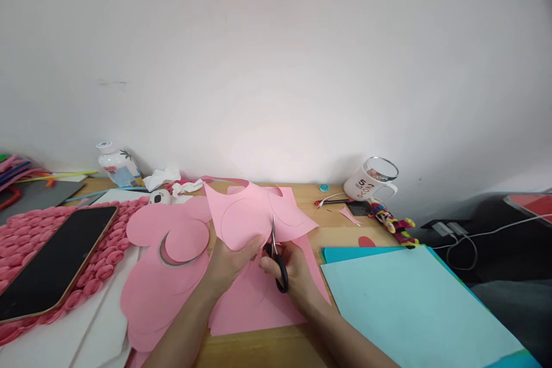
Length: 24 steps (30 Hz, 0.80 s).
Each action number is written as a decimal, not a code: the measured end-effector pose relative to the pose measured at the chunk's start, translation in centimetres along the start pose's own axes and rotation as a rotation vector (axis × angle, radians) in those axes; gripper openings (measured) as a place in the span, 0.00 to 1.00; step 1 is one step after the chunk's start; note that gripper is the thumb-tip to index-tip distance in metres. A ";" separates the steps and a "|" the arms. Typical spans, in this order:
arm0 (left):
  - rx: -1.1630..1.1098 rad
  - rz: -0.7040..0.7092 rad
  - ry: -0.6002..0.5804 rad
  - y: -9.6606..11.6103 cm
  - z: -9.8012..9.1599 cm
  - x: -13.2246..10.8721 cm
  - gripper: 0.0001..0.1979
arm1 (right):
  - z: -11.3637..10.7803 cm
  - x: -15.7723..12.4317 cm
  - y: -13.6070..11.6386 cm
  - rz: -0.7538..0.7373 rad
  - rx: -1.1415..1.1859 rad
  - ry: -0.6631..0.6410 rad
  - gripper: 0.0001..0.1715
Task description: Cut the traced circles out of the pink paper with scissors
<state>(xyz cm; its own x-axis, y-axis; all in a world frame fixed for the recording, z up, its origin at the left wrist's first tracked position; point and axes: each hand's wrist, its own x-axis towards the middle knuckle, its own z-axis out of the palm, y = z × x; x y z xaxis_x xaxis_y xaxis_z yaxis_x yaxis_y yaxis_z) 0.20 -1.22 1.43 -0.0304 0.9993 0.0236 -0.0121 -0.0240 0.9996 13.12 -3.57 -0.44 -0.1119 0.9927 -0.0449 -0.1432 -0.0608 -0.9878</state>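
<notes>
Pink paper (pixel 248 219), one thin, smooth sheet with scalloped cut edges and pointed corners, is raised off the desk (pixel 245 351), its near edge pinched by the left grip (pixel 230 261), thumb on top. One drawn circle shows whole just beyond that thumb; a second curved outline shows in part farther right. The right grip (pixel 293 270) is wrapped around one pair of scissors (pixel 274 248), steel blades and black handle loops, the blades at the sheet between the two outlines.

Below both grips lie flat pink sheets (pixel 276 316), overlapping, their number hidden. Just left of the left grip, rounded pink cut-outs (pixel 159 282) overlap in a heap; I cannot count them. Farther left, one dark, glossy phone (pixel 60 261) rests on one bumpy mat of pink coiled rosettes (pixel 32 230).

Beyond the left grip, toward the wall (pixel 276 69), stand one white bottle (pixel 121 168) and, nearer, two crumpled tissues (pixel 161 178). Beyond the right grip and to its right are one white mug (pixel 364 184) with a shiny rim and one soft, colourful figure (pixel 394 227). Right of the right grip, pale-blue sheets (pixel 405 299) lie flat over darker blue ones; how many is unclear.
</notes>
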 end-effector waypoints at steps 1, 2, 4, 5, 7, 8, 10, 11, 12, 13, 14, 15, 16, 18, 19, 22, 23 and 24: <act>0.003 0.000 -0.002 0.0 0.0 0.0 0.13 | 0.0 0.0 0.0 0.000 0.004 -0.001 0.22; 0.005 -0.001 -0.007 0.0 0.0 0.0 0.12 | 0.0 0.0 0.0 0.000 0.005 -0.002 0.21; 0.008 0.003 -0.016 0.1 0.0 0.0 0.12 | 0.0 -0.1 -0.1 0.005 0.005 -0.002 0.22; 0.008 0.008 -0.012 0.2 0.1 -0.1 0.12 | 0.1 -0.1 -0.2 0.006 0.005 -0.001 0.22; 0.010 0.021 0.001 0.2 0.1 -0.1 0.13 | 0.1 -0.1 -0.3 0.010 0.003 0.002 0.22; 0.012 0.027 0.005 0.2 0.0 -0.1 0.13 | 0.1 -0.1 -0.5 0.010 0.000 0.007 0.22; 0.021 0.032 0.000 0.2 0.0 -0.1 0.13 | 0.1 -0.1 -0.6 0.012 -0.014 0.016 0.22; 0.028 0.031 -0.012 0.2 0.0 0.0 0.12 | 0.1 -0.1 -0.7 0.014 -0.023 0.022 0.22; 0.033 0.030 -0.025 0.2 0.0 0.0 0.11 | 0.1 -0.1 -0.7 0.015 -0.032 0.028 0.22; 0.036 0.030 -0.039 0.1 0.1 0.0 0.10 | 0.2 -0.1 -0.7 0.016 -0.042 0.034 0.21; 0.036 0.032 -0.057 0.1 0.1 0.1 0.10 | 0.2 -0.1 -0.7 0.015 -0.052 0.040 0.21; 0.034 0.035 -0.075 0.1 0.0 0.1 0.09 | 0.2 -0.1 -0.7 0.014 -0.061 0.043 0.20; 0.033 0.040 -0.091 0.1 0.0 0.2 0.09 | 0.2 -0.1 -0.6 0.013 -0.068 0.046 0.20; 0.040 0.045 -0.114 0.1 0.0 0.2 0.08 | 0.2 -0.1 -0.6 0.016 -0.078 0.049 0.20; 0.046 0.045 -0.115 0.1 0.0 0.2 0.08 | 0.2 -0.1 -0.6 0.020 -0.080 0.050 0.19; 0.057 0.043 -0.072 0.1 0.0 0.2 0.08 | 0.2 -0.2 -0.7 0.032 -0.078 0.060 0.19; 0.056 0.042 -0.059 0.1 0.0 0.2 0.08 | 0.2 -0.2 -0.8 0.036 -0.077 0.062 0.19; 0.055 0.043 -0.051 0.1 -0.1 0.2 0.08 | 0.2 -0.2 -0.8 0.040 -0.075 0.061 0.18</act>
<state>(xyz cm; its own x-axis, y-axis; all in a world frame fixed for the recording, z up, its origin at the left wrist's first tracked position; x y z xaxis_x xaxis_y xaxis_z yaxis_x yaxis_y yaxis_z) 0.14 -1.06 1.52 0.0213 0.9976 0.0653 0.0427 -0.0662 0.9969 13.06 -3.76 0.37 -0.0555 0.9942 -0.0916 -0.0654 -0.0952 -0.9933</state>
